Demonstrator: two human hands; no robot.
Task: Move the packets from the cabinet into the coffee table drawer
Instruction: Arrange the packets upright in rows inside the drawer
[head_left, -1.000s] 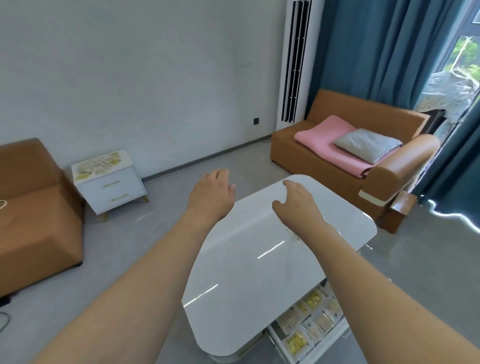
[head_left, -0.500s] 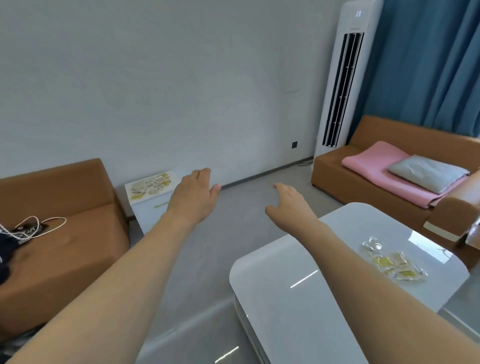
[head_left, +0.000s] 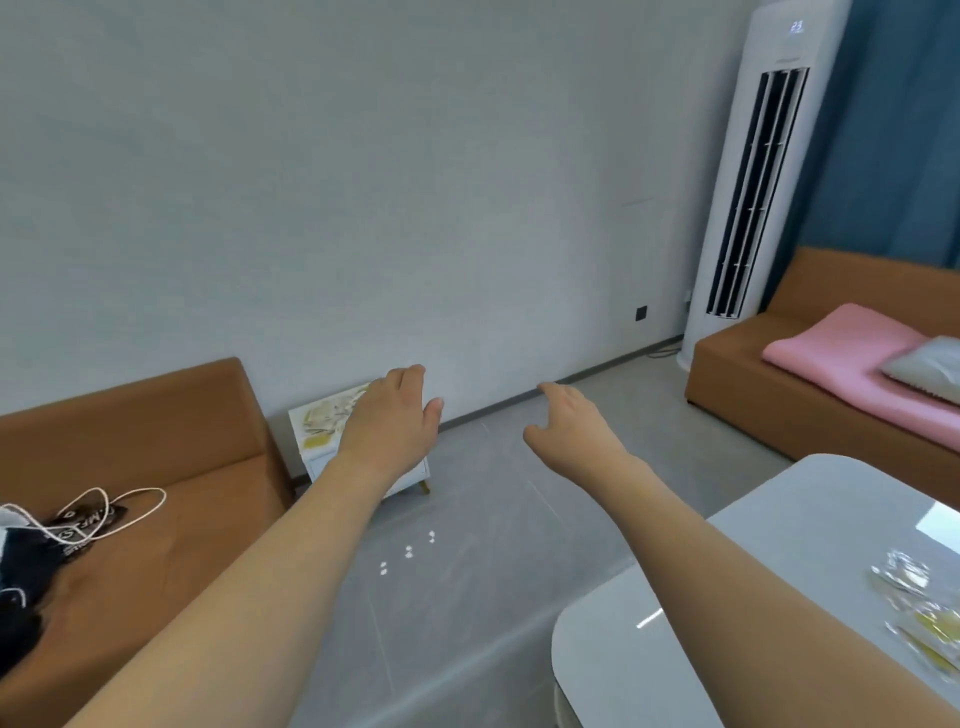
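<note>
Lying blurred on the coffee table (head_left: 779, 597) top, near its right edge, are your packets (head_left: 919, 608). Left of the table, your right hand (head_left: 571, 431) and left hand (head_left: 395, 426) reach forward with loose, empty fingers; the left hand overlaps the small white cabinet (head_left: 332, 431).

- Bare grey floor (head_left: 483, 525) lies open between the outstretched hands and the small white cabinet (head_left: 332, 441) against the wall.
- A brown sofa seat (head_left: 156, 499) stands just left of the cabinet, touching or nearly so.
- The white coffee table (head_left: 769, 587) fills the lower right, with blurred packets (head_left: 919, 608) on top.
- The left hand (head_left: 395, 421) overlaps the cabinet's front.
</note>
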